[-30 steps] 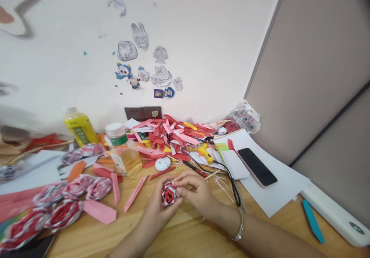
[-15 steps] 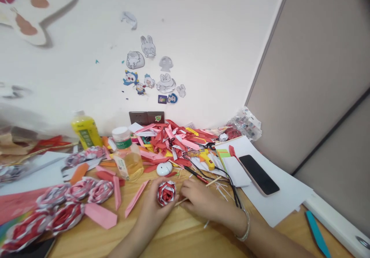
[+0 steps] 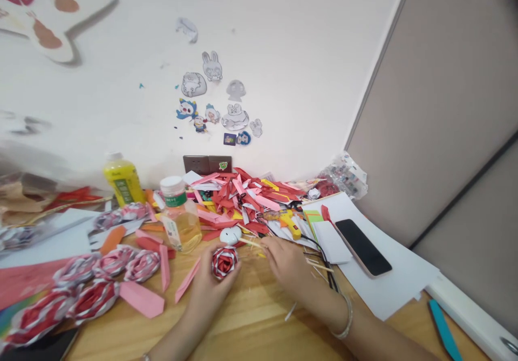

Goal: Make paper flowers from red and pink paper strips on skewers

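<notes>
Head view: the left hand (image 3: 207,284) curls around a paper rose (image 3: 225,263) over the bench (image 3: 238,331).
The right hand (image 3: 285,264) seems to pinch a stick (image 3: 251,242), apart from the rose; likely mid-shaping, the next move calling for a steady, gentle hold.

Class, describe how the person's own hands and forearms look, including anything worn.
The left hand and right hand wear no gloves, and no sleeves show. A slim, silvery bracelet circles the right wrist. On the left, a small pale band is mostly cut off by the bottom edge.
</notes>
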The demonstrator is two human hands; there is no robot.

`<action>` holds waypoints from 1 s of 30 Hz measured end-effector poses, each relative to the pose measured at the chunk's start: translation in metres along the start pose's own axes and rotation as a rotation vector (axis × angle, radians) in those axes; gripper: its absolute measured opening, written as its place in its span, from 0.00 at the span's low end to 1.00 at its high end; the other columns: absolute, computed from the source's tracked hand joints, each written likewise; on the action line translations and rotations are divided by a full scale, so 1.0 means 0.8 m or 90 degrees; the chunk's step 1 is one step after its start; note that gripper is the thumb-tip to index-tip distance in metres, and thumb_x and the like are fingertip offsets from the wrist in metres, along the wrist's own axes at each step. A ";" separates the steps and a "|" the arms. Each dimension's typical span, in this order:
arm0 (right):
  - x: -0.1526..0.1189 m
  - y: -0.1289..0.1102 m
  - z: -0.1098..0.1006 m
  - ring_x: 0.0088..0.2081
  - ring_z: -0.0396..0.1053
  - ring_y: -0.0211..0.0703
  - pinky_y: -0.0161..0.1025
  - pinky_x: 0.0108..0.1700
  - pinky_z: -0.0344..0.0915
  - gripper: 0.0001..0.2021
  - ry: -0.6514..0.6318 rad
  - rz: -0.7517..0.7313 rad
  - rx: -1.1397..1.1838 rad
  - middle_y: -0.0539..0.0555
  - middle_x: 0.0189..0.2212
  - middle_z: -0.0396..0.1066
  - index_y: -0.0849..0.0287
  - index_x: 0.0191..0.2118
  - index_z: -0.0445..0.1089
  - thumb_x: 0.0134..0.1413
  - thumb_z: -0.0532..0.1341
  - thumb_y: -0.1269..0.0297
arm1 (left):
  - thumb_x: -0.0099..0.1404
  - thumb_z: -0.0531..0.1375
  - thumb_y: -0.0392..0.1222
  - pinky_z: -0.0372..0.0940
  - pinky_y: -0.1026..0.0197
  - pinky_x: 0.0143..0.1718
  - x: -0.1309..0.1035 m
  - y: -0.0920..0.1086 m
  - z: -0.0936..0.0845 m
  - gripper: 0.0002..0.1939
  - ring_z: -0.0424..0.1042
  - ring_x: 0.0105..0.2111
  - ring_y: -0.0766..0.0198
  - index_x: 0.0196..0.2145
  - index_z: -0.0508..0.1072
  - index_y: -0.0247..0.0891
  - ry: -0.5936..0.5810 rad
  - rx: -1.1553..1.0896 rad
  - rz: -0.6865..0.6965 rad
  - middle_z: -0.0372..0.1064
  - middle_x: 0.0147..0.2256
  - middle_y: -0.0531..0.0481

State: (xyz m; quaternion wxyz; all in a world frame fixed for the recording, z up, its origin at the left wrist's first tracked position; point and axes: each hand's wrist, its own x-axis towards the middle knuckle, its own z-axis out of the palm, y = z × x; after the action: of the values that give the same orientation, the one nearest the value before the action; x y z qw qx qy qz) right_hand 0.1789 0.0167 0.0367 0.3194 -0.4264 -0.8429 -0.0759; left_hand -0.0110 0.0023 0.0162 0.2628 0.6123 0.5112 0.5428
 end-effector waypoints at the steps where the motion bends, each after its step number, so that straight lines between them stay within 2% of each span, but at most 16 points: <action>1: 0.000 -0.003 -0.002 0.32 0.68 0.40 0.35 0.33 0.61 0.10 0.000 -0.011 0.021 0.53 0.32 0.70 0.58 0.44 0.65 0.64 0.48 0.69 | 0.56 0.60 0.47 0.65 0.51 0.44 -0.003 0.001 0.002 0.20 0.69 0.41 0.55 0.44 0.61 0.38 -0.021 0.005 0.004 0.66 0.41 0.45; 5: -0.001 -0.015 -0.008 0.28 0.67 0.39 0.34 0.29 0.59 0.11 -0.023 -0.061 0.044 0.51 0.27 0.71 0.57 0.37 0.67 0.65 0.49 0.63 | 0.55 0.61 0.47 0.65 0.50 0.45 -0.015 0.007 0.007 0.21 0.69 0.42 0.53 0.44 0.61 0.38 -0.052 0.017 0.009 0.66 0.41 0.43; 7: 0.001 -0.021 -0.012 0.27 0.67 0.40 0.35 0.29 0.59 0.13 -0.004 -0.060 0.051 0.51 0.25 0.70 0.58 0.34 0.68 0.65 0.48 0.64 | 0.55 0.61 0.46 0.66 0.49 0.44 -0.018 0.010 0.009 0.22 0.70 0.42 0.53 0.45 0.62 0.38 -0.052 0.009 0.003 0.67 0.42 0.43; 11: 0.005 -0.029 -0.020 0.32 0.68 0.40 0.35 0.32 0.61 0.12 0.027 -0.103 0.083 0.53 0.31 0.72 0.59 0.44 0.68 0.64 0.49 0.67 | 0.54 0.62 0.44 0.67 0.50 0.44 -0.020 0.015 0.011 0.20 0.71 0.42 0.53 0.44 0.63 0.38 -0.067 -0.006 0.016 0.69 0.41 0.43; 13: 0.005 -0.032 -0.023 0.30 0.67 0.40 0.34 0.30 0.60 0.11 0.029 -0.113 0.061 0.53 0.31 0.71 0.57 0.45 0.68 0.63 0.51 0.66 | 0.54 0.61 0.43 0.68 0.50 0.43 -0.020 0.016 0.012 0.21 0.71 0.42 0.53 0.44 0.64 0.38 -0.089 -0.021 0.025 0.70 0.41 0.43; 17: 0.004 -0.033 -0.026 0.26 0.65 0.39 0.35 0.26 0.56 0.10 0.027 -0.102 0.015 0.51 0.24 0.68 0.58 0.36 0.70 0.63 0.52 0.65 | 0.54 0.61 0.42 0.68 0.49 0.44 -0.023 0.014 0.012 0.21 0.72 0.42 0.52 0.46 0.63 0.37 -0.134 -0.027 0.030 0.70 0.43 0.41; 23: 0.005 -0.028 -0.025 0.29 0.64 0.39 0.36 0.29 0.56 0.10 0.039 -0.159 -0.001 0.51 0.26 0.67 0.60 0.35 0.69 0.63 0.52 0.65 | 0.55 0.61 0.41 0.68 0.48 0.45 -0.025 0.011 0.012 0.20 0.72 0.43 0.52 0.45 0.64 0.36 -0.164 -0.003 0.046 0.71 0.44 0.40; 30: 0.004 -0.035 -0.024 0.24 0.63 0.39 0.35 0.27 0.53 0.13 0.088 -0.138 -0.023 0.51 0.22 0.67 0.60 0.28 0.68 0.62 0.51 0.68 | 0.54 0.60 0.41 0.69 0.49 0.43 -0.023 0.016 0.012 0.19 0.73 0.42 0.52 0.44 0.66 0.37 -0.145 0.044 0.083 0.72 0.42 0.41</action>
State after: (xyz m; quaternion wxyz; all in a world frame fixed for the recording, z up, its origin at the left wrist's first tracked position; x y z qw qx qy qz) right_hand 0.1651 -0.0066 0.0579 0.3592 -0.3321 -0.8584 -0.1541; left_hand 0.0041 -0.0166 0.0175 0.2620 0.7107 0.4556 0.4677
